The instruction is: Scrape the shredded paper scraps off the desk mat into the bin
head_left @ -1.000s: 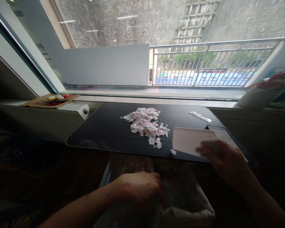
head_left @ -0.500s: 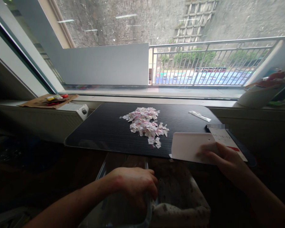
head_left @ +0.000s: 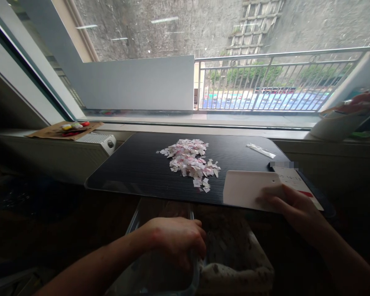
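A heap of small pink and white paper scraps (head_left: 189, 161) lies in the middle of a black board (head_left: 135, 168). My right hand (head_left: 292, 209) grips a white flat plastic scraper (head_left: 245, 189) by its right end, with the scraper lying at the board's near right edge. My left hand (head_left: 175, 242) is closed over the rim of a clear plastic container (head_left: 160, 275) held below the board's front edge. Beside it sits a speckled cloth or bag (head_left: 234, 263).
A phone (head_left: 291, 181) with a lit screen lies right of the scraper. A small clear wrapper (head_left: 260, 150) rests at the board's far right. A cardboard piece with coloured items (head_left: 64, 130) and a white device (head_left: 98, 140) sit on the sill at left. A white pot (head_left: 336, 125) stands far right.
The scraper has slid toward the near edge of the board, and the single scrap in front of it is gone. My left hand has shifted the container slightly.
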Demonstrator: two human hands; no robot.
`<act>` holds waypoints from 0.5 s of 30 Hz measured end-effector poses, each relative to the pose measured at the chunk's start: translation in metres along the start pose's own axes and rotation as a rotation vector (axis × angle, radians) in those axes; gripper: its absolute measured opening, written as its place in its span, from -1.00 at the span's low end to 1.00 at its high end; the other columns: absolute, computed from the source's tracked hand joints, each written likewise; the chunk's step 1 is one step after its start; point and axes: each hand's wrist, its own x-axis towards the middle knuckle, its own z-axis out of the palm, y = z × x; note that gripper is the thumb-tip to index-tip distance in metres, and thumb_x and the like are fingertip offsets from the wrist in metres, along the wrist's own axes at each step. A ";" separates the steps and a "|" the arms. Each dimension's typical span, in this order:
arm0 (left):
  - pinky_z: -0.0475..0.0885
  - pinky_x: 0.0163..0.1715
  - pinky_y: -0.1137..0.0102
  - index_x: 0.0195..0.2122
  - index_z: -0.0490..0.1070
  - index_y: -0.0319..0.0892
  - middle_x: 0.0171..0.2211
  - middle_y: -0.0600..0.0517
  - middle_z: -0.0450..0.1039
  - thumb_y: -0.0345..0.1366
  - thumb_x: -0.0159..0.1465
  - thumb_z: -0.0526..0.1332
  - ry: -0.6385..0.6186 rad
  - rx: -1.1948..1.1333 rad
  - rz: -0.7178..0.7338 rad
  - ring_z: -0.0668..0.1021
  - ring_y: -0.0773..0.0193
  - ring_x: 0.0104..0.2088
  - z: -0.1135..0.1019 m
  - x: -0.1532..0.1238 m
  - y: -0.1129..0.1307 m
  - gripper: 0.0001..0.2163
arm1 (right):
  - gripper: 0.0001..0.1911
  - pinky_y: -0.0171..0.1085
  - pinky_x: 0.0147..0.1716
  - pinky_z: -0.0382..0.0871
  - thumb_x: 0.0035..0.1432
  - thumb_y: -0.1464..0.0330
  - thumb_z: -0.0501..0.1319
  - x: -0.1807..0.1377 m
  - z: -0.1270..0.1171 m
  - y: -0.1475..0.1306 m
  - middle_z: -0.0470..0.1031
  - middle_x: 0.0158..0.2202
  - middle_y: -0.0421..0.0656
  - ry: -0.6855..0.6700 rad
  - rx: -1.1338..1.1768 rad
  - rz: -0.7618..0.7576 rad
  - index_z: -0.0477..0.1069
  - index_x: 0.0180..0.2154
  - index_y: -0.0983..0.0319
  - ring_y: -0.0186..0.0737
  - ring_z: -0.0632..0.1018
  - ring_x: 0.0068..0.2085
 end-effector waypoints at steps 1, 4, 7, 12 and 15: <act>0.36 -0.28 0.35 -0.17 0.59 -0.18 -0.22 -0.01 0.51 -0.33 0.04 0.40 0.003 0.001 0.009 0.46 0.14 -0.13 0.001 0.001 -0.001 -0.71 | -0.82 -0.17 -0.31 0.61 0.00 0.17 0.41 0.001 0.003 -0.001 0.72 -0.38 -0.18 0.008 0.010 0.000 0.59 -0.35 0.11 -0.03 0.70 -0.33; 0.38 -0.24 0.33 -0.12 0.59 -0.21 -0.19 -0.03 0.54 -0.30 0.08 0.38 0.012 -0.001 0.043 0.47 0.13 -0.13 0.003 0.003 -0.003 -0.69 | -0.76 -0.14 -0.26 0.62 0.01 0.13 0.43 0.005 0.021 -0.005 0.72 -0.36 -0.16 0.016 0.051 -0.046 0.56 -0.33 0.12 -0.02 0.71 -0.30; 0.38 -0.24 0.33 -0.11 0.59 -0.23 -0.20 -0.05 0.55 -0.29 0.09 0.38 0.022 -0.005 0.061 0.48 0.11 -0.12 0.006 0.005 -0.005 -0.68 | -0.71 -0.08 -0.20 0.63 0.05 0.09 0.42 0.007 0.042 -0.009 0.72 -0.34 -0.12 -0.005 0.049 -0.121 0.51 -0.30 0.14 0.01 0.72 -0.27; 0.35 -0.31 0.32 -0.10 0.59 -0.20 -0.15 -0.05 0.56 -0.27 0.13 0.34 0.016 0.001 0.029 0.48 0.08 -0.07 0.009 0.004 -0.005 -0.70 | -0.70 -0.13 -0.27 0.62 0.08 0.05 0.37 0.002 0.038 -0.012 0.70 -0.38 -0.14 -0.047 -0.117 -0.182 0.53 -0.30 0.13 -0.03 0.70 -0.33; 0.32 -0.36 0.32 -0.10 0.59 -0.18 -0.13 -0.06 0.56 -0.26 0.12 0.34 0.004 0.002 0.019 0.48 0.07 -0.05 0.008 0.004 -0.004 -0.70 | -0.71 -0.12 -0.31 0.60 0.08 0.05 0.35 -0.001 0.020 -0.012 0.70 -0.38 -0.14 0.002 -0.201 -0.174 0.52 -0.30 0.11 0.01 0.70 -0.33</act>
